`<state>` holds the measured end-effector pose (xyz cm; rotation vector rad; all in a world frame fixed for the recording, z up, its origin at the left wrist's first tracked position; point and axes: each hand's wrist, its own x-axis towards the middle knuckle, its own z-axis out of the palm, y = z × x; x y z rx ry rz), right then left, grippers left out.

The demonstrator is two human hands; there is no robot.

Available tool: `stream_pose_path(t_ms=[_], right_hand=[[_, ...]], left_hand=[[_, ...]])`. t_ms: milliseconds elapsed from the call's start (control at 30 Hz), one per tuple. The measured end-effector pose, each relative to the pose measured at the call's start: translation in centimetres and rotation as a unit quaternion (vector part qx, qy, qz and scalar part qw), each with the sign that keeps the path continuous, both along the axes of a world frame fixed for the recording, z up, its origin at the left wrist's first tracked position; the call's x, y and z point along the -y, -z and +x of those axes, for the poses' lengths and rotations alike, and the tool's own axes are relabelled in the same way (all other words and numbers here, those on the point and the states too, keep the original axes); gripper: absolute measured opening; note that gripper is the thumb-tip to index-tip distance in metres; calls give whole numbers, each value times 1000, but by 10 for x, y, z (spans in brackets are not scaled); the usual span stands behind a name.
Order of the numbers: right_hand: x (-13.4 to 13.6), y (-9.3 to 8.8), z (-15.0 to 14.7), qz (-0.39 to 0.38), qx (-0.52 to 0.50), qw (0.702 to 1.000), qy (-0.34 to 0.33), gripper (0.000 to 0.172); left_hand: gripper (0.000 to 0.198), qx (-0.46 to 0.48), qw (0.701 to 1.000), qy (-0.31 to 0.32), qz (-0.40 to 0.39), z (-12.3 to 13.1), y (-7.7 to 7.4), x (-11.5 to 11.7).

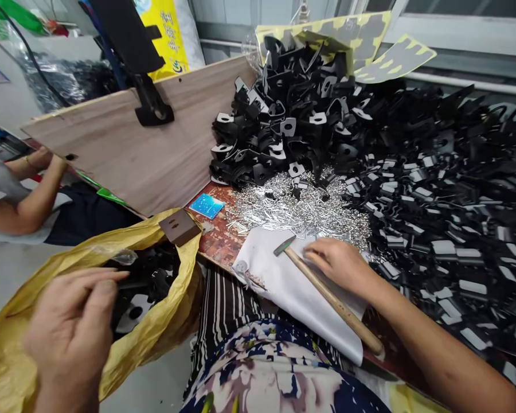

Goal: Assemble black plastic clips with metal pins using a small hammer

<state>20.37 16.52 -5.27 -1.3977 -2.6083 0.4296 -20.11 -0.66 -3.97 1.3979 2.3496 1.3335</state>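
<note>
My left hand (75,327) is over the left side of a yellow woven sack (152,338), fingers stretched forward and thumb near them, with nothing visible in it. Inside the sack lie black plastic parts (163,272), one with a pale face and a round hole. My right hand (337,261) is above a grey cloth (262,258), its fingertips drawn together by a heap of small silvery pins (301,209); whatever they pinch is hidden. Beside that hand a hammer (327,292) with a wooden handle rests on the cloth.
Black clip-like parts (284,109) are piled at the back, and smaller black pieces (451,229) spread across the right. A wooden board (155,143) stands on the left. A brown block (179,226) sits at the sack's rim near a blue packet (207,205). Another person's arm (38,195) shows far left.
</note>
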Motion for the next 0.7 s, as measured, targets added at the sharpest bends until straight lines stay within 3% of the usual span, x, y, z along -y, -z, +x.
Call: stream_pose_path(t_ms=[100,167,267,367,500,567,600,700], right_hand=[[-61,-12,-34,27,-56,998,-1,19],[-107,-21,-61,99,-91,991,10,19],[-170,-31,-99,210,-138,967,45,26],[-209,-33,-124,231,-151,960,49,20],[-220,-22,-120,223,-169,960,11,10],[-214,-12,-100,182,-258,948,38,10],[-209,-7,-85,140,-330,930,77,11],[-189,4,-33,7,-501,838,214,19]], left_hand=[[21,-2,996,87,36,31,20,-13],[22,30,989,142,34,53,32,-21],[23,94,974,207,10,74,42,-29],[28,131,953,270,-34,85,47,-32],[33,145,942,296,-61,91,58,-32],[34,154,940,297,-72,90,65,-32],[34,160,938,297,-78,88,69,-31],[35,183,932,298,-95,85,75,-33]])
